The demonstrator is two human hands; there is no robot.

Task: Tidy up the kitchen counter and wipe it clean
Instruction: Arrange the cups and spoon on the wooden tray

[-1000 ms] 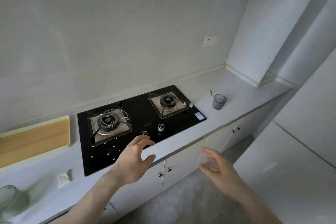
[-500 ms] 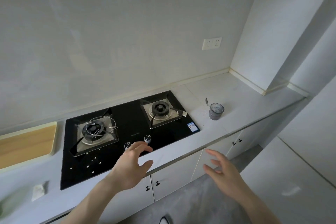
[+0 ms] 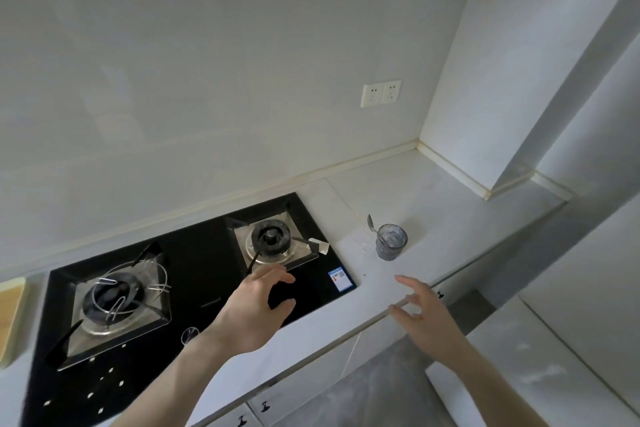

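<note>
view: head | looks forward-down from above the counter (image 3: pixel 433 204) edge | stove (image 3: pixel 194 288) close below, lower left

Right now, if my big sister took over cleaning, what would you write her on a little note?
Left hand: open, holds nothing, over the stove's front edge.
Right hand: open, holds nothing, over the counter edge, short of the cup.
Cup stands on the counter right of the stove, a spoon in it, crumbs beside it.
Done: nothing that shows.
Left: put away cup and spoon, wipe the counter. No cloth in view.
</note>
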